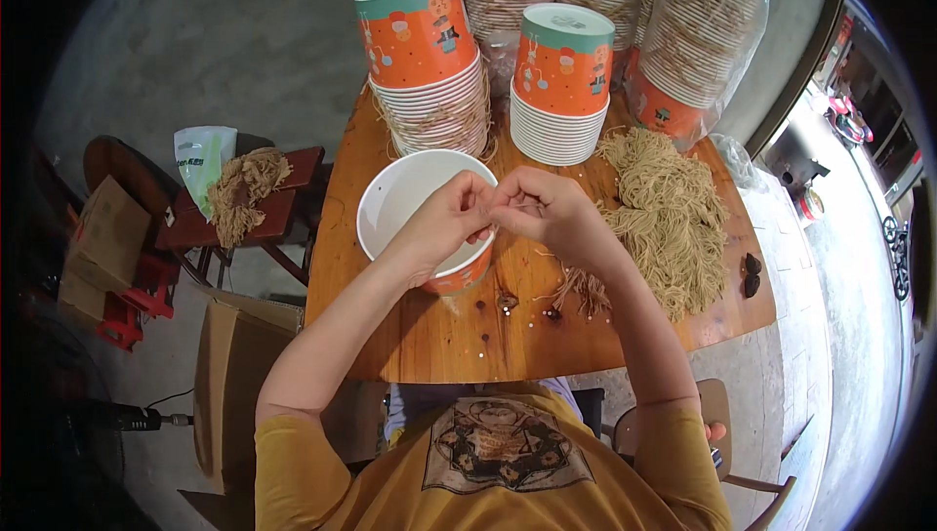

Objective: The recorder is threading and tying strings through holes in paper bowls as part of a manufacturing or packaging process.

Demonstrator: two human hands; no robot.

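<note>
A wide white paper tub (387, 207) with an orange outside stands upright at the table's near left, its mouth facing up. Over its right rim my left hand (447, 219) and my right hand (549, 211) meet, fingertips pinched close together. Whatever lies between the fingers is too small or hidden to make out. To the right of my right hand lies a loose heap of tan twine (673, 228), with a thinner brownish tuft of strands (583, 289) near its lower left.
Behind the tub rise a left stack of nested tubs (429, 111), strands around it, and a right stack (556, 131). Bagged stacks (698, 33) stand farther back. Two dark lumps (752, 275) lie at the right edge. A red bench (293, 194) at left holds more twine (246, 194).
</note>
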